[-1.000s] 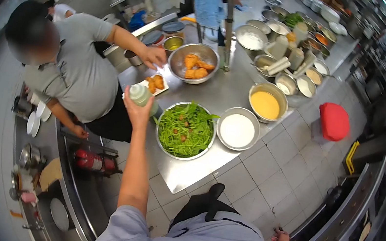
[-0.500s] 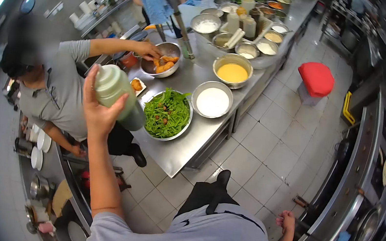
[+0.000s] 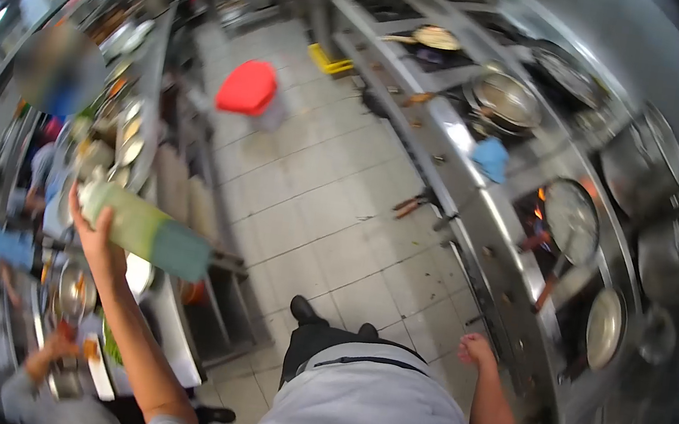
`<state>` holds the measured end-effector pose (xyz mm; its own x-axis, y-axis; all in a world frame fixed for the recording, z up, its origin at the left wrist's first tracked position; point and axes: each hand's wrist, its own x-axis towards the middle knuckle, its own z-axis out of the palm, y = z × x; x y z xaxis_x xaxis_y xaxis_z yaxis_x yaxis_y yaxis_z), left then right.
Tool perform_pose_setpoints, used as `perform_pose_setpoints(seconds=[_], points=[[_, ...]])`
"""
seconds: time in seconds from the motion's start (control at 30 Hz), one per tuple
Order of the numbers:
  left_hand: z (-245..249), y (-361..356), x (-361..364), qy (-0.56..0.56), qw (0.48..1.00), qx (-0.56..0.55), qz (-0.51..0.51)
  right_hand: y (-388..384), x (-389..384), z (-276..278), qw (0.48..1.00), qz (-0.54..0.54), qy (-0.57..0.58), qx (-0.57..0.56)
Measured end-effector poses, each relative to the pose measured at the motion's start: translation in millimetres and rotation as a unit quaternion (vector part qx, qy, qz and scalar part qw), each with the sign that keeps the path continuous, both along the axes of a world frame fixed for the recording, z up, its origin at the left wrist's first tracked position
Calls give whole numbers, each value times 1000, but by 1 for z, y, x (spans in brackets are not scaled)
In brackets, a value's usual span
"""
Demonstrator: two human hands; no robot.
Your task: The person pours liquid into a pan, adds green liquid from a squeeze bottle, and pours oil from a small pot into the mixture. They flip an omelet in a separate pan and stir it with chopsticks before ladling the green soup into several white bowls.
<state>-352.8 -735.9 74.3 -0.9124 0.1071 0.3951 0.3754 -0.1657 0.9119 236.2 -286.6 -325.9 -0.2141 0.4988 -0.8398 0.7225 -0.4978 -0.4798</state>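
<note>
the left hand (image 3: 95, 237) wraps its fingers round one end of the bottle (image 3: 148, 230), held sideways above the counter (image 3: 169, 329) edge. gripped off-centre, it may slip or drip onto the floor (image 3: 315, 200). the right hand (image 3: 476, 350) hangs empty, fingers loosely together.

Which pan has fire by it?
The round wok midway along the stove: orange flames show at its left edge. The others show none.

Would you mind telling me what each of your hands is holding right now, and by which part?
The left hand holds a green squeeze bottle near its paler end, with the bottle lying sideways; the right hand holds nothing.
</note>
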Motion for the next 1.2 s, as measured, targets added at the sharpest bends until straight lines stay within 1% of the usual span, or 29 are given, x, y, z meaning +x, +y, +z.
perform_pose_setpoints(seconds=[0.03, 0.07, 0.13, 0.17, 0.2, 0.27, 0.3, 0.33, 0.4, 0.47, 0.53, 0.57, 0.6, 0.63, 0.67, 0.7, 0.73, 0.77, 0.8, 0.83, 0.9, 0.97, 1.0, 1.03, 1.07, 1.1, 1.13, 1.17, 1.2], points=[[-20, 9, -25, -41, 994, 91, 35, -6, 21, 4, 999, -42, 3, 2], [-48, 13, -54, -86, 977, 179, 75, -13, 41, 6, 998, -70, 6, 5], [-135, 4, -124, -215, 948, 233, -21, -31, 80, 0, 992, -123, 0, -7], [-167, 33, -124, -267, 935, 232, -19, -46, 94, -1, 990, -144, 3, -4], [-184, 69, -115, -317, 920, 230, -17, -63, 105, -1, 987, -162, 7, -13], [-184, 145, -47, -395, 902, 167, -53, -89, 119, 0, 981, -194, 12, -19], [-188, 175, -31, -397, 901, 164, -65, -102, 120, 0, 980, -195, 10, -43], [-193, 202, -22, -378, 909, 168, -54, -110, 119, 2, 979, -190, 7, -68], [-189, 241, -20, -356, 917, 175, -42, -122, 115, 10, 974, -215, 25, -59], [-174, 279, -31, -290, 947, 131, -45, -123, 102, 16, 968, -239, 45, -53], [-189, 328, -35, -183, 978, 31, -95, -111, 82, 36, 939, -332, 88, -23], [-181, 355, -11, -115, 987, -14, -114, -99, 69, 54, 939, -331, 89, -19], [-174, 384, 24, -47, 988, -58, -134, -84, 54, 77, 902, -390, 188, -2], [-173, 408, 49, -107, 969, -25, -221, -68, 39, 100, 850, -443, 283, 13], [-180, 433, 68, -62, 958, -32, -278, -51, 26, 120, 824, -441, 354, 34], [-170, 458, 94, 19, 956, -61, -286, -34, 14, 141, 792, -438, 421, 56], [-148, 478, 123, -79, 921, -19, -382, -18, -1, 163, 779, -449, 431, 72], [-165, 510, 135, 9, 920, -11, -391, -2, -16, 185, 765, -462, 440, 90], [-171, 535, 149, 71, 915, -52, -395, 12, -33, 206, 755, -462, 456, 99], [-152, 550, 169, 174, 907, -68, -377, 22, -45, 222, 744, -463, 470, 107], [-150, 590, 194, 197, 879, -82, -427, 43, -48, 227, 755, -443, 475, 94], [-151, 628, 215, 217, 857, -77, -461, 68, -32, 196, 724, -438, 530, 53], [-155, 644, 221, 237, 848, -72, -468, 81, -31, 206, 713, -451, 537, 6], [-162, 661, 225, 268, 841, -71, -464, 90, -35, 217, 743, -464, 482, 39], [-166, 672, 229, 270, 840, -70, -466, 97, -39, 226, 769, -474, 424, 68], [-171, 682, 231, 276, 842, -68, -458, 102, -36, 233, 764, -485, 419, 76], [-179, 691, 232, 281, 846, -68, -448, 107, -33, 240, 835, -425, 329, 115], [-188, 697, 231, 285, 844, -86, -446, 108, -32, 247, 894, -355, 230, 147], [-197, 702, 230, 278, 844, -84, -451, 101, -38, 259, 895, -358, 223, 148]])
